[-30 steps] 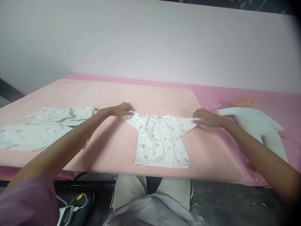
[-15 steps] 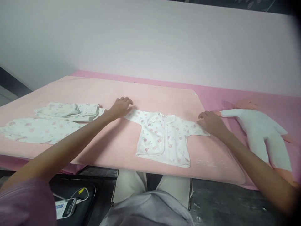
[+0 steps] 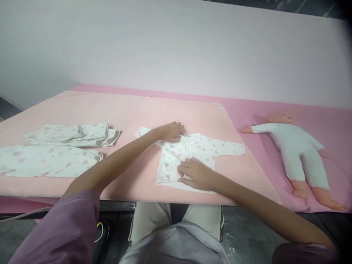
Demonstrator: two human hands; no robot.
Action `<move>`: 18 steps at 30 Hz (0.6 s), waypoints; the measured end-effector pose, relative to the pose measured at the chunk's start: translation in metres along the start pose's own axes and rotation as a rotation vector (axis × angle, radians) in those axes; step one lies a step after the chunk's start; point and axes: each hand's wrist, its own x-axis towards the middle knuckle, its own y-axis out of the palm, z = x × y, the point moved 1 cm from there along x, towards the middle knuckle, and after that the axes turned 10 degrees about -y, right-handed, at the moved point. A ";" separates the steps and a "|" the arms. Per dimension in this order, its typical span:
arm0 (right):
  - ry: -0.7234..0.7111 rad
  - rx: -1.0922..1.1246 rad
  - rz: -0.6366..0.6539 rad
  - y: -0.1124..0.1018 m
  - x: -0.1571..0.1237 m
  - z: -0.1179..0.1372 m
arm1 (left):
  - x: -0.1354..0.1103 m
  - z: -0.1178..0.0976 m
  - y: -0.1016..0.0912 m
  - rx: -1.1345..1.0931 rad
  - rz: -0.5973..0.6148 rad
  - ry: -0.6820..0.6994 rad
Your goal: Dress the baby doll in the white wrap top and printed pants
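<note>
A small white baby shirt point(image 3: 202, 150) with a print of little pink figures lies face up, both sleeves spread out. My left hand point(image 3: 172, 132) reaches across its left shoulder and rests beside the collar, fingers a little bent and apart. Lower on the shirt front, my right hand point(image 3: 196, 174) touches the cloth with fingers spread and thumb apart. Both hands look open, though their undersides are hidden. My left forearm covers part of the left sleeve, and my right hand and wrist hide the lower right of the shirt.
A folded printed garment point(image 3: 68, 135) and printed baby trousers point(image 3: 49, 160) lie at the left on the peach mat point(image 3: 123, 110). At the right, a baby doll point(image 3: 294, 146) in white lies on the pink sheet point(image 3: 253, 113). A pale wall point(image 3: 165, 47) stands behind.
Both hands have moved inward from the sleeve ends: my left hand to the collar, my right hand down to the shirt front. The view has shifted slightly. The shirt stays spread out.
</note>
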 end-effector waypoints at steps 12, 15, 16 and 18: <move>0.545 0.004 -0.479 -0.043 -0.104 -0.054 | -0.059 0.019 -0.006 0.132 -0.187 -0.336; 0.797 -0.159 -0.466 -0.061 -0.169 -0.109 | -0.106 0.061 -0.025 0.167 -0.144 -0.656; 0.861 -0.175 -0.430 -0.064 -0.185 -0.125 | -0.117 0.073 -0.031 0.175 -0.114 -0.736; 0.946 -0.136 -0.345 -0.068 -0.204 -0.147 | -0.132 0.091 -0.042 0.186 -0.033 -0.834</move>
